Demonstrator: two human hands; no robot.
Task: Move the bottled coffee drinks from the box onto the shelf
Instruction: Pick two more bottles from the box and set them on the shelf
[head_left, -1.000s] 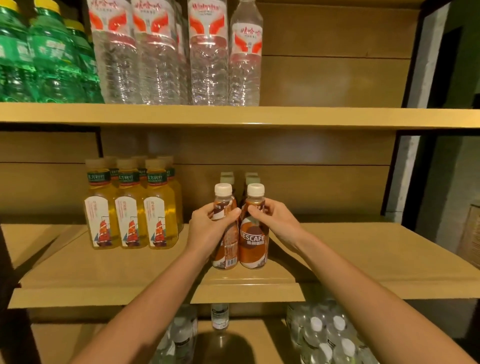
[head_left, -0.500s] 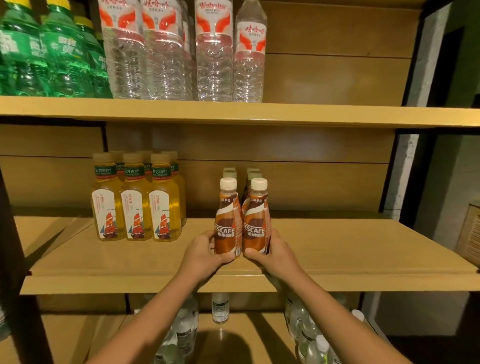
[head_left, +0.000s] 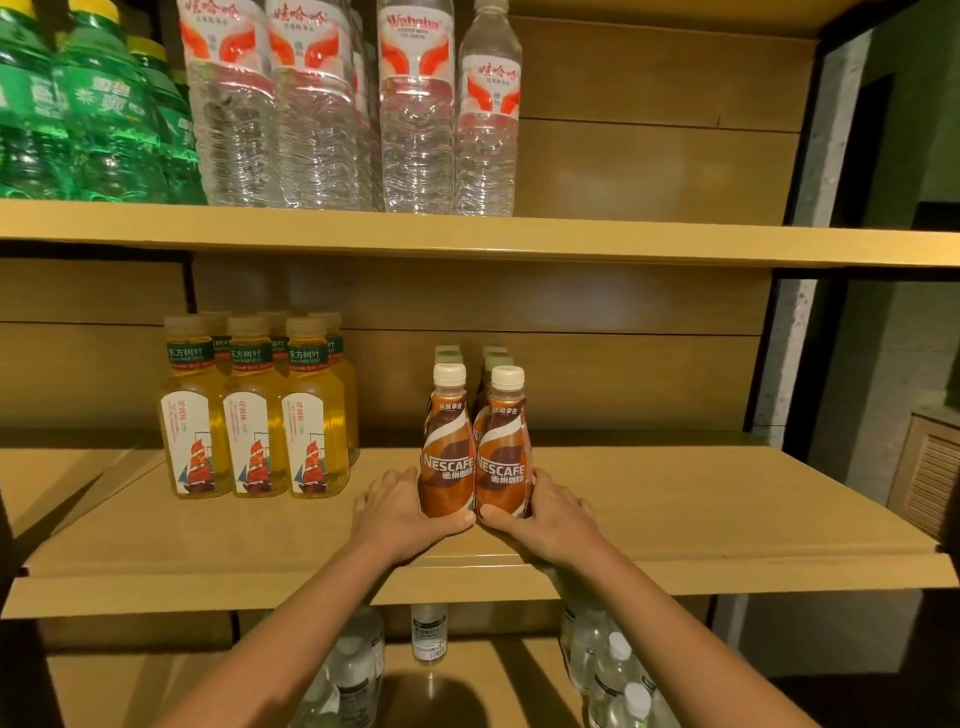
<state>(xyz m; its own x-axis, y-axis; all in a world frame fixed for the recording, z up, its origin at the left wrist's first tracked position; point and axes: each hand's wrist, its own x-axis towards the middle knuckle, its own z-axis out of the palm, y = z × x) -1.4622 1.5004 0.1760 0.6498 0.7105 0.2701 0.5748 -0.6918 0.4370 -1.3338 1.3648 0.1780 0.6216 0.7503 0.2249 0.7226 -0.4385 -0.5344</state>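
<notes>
Two brown Nescafe coffee bottles with white caps stand upright side by side on the middle shelf (head_left: 675, 519). My left hand (head_left: 400, 512) wraps the base of the left coffee bottle (head_left: 448, 457), thumb across its front. My right hand (head_left: 545, 514) wraps the base of the right coffee bottle (head_left: 503, 462) the same way. More coffee bottles (head_left: 493, 358) stand in two rows right behind them, mostly hidden, only caps showing. The box is out of view.
Several yellow tea bottles (head_left: 254, 426) stand to the left on the same shelf. The upper shelf (head_left: 623, 244) carries clear water bottles (head_left: 415, 114) and green bottles (head_left: 98, 114). Small clear bottles (head_left: 613, 670) sit on the lower shelf.
Both hands slid from the upper parts of the two coffee bottles down to their bases, and the bottles went from held above the shelf front to standing further back on the shelf.
</notes>
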